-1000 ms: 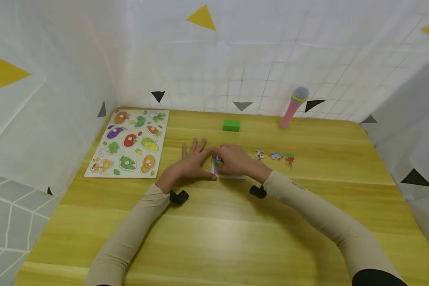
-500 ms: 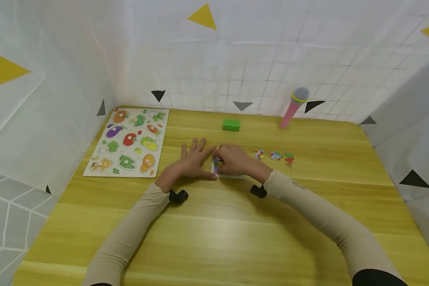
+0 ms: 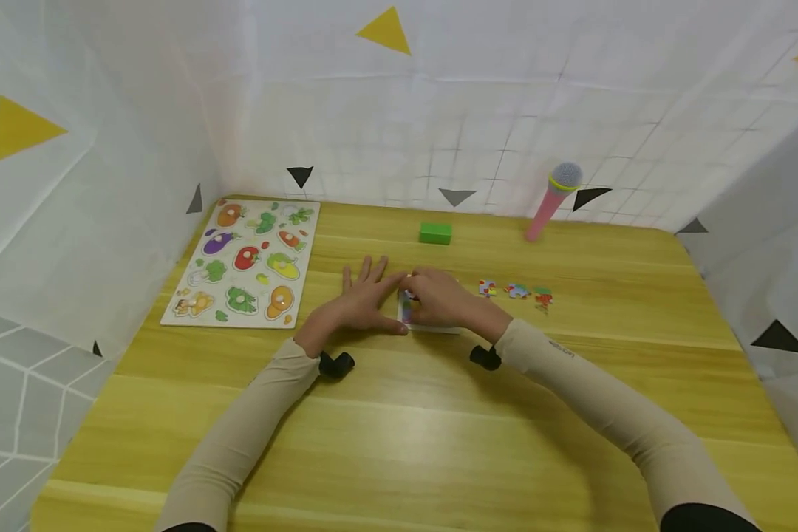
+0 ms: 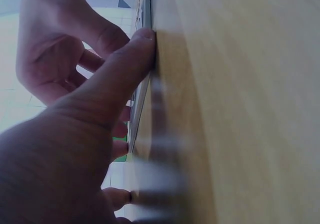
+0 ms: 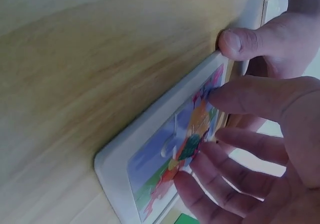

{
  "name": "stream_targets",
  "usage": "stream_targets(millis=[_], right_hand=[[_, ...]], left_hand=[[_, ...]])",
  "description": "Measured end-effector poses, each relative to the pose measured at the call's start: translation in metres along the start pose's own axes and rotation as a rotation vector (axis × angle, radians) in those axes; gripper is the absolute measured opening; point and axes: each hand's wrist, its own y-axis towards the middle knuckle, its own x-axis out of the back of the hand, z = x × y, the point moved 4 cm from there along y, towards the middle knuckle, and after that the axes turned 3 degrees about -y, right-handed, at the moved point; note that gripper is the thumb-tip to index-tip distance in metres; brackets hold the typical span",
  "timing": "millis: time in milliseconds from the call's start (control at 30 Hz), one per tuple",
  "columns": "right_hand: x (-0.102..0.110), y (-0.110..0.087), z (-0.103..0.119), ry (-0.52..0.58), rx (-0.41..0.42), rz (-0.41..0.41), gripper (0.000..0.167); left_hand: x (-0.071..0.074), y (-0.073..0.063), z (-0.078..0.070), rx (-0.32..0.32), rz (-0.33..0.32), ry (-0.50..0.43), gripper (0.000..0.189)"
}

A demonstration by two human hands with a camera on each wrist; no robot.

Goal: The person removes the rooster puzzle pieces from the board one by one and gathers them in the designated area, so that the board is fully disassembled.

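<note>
My right hand (image 3: 439, 298) bends over a small white-rimmed jigsaw puzzle (image 5: 111, 171). In the right wrist view its thumb and fingertips touch the colourful picture, and it seems to pinch a puzzle piece (image 5: 203, 95) near the puzzle's left side; the fingers partly hide this piece. My left hand (image 3: 359, 307) lies at the puzzle's left edge with spread fingers. Its thumb touches the lower left corner and its index finger reaches the upper left. Three loose puzzle pieces, a first (image 3: 488, 288), a second (image 3: 516, 291) and a third (image 3: 543, 298), lie in a row to the right.
A vegetable peg board (image 3: 239, 277) lies at the table's back left. Beyond the hands sits a green block (image 3: 435, 233). A pink toy microphone (image 3: 552, 203) stands tilted at the back right. White sheeting (image 3: 346, 125) surrounds the wooden table (image 3: 399, 443).
The whole head view has shifted slightly to the right. Both hands stay in nearly the same place at the puzzle, and the loose pieces have not moved.
</note>
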Motion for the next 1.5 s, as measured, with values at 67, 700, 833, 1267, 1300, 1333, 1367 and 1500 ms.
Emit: stream_targets(millis=[67,700,833,1267,1300,1333,1367,1500], right_hand=[[0.001,0.000,0.000,0.001,0.004,-0.003,0.032],[0.002,-0.003,-0.002,0.014,0.019,-0.038,0.034],[0.001,-0.005,-0.003,0.036,0.000,-0.054,0.034],[-0.002,-0.009,-0.005,0.051,0.001,-0.122,0.040],[-0.002,-0.010,-0.005,0.048,0.001,-0.127,0.040],[-0.003,-0.010,-0.005,0.047,0.001,-0.133,0.040],[-0.003,-0.010,-0.005,0.046,0.001,-0.139,0.040],[-0.003,-0.011,-0.004,0.045,-0.006,-0.158,0.040]], left_hand=[[0.001,0.000,0.000,0.003,0.000,0.002,0.106],[0.000,0.002,0.000,0.012,0.012,-0.002,0.106],[0.001,0.001,-0.001,0.009,0.010,0.002,0.105],[0.000,-0.001,0.000,0.006,0.014,-0.025,0.099],[0.000,0.000,0.000,0.007,0.013,-0.019,0.099],[0.000,0.000,0.000,0.007,0.012,-0.017,0.100],[0.000,0.000,0.000,0.008,0.011,-0.014,0.100],[0.000,0.000,0.000,0.009,0.015,-0.016,0.102]])
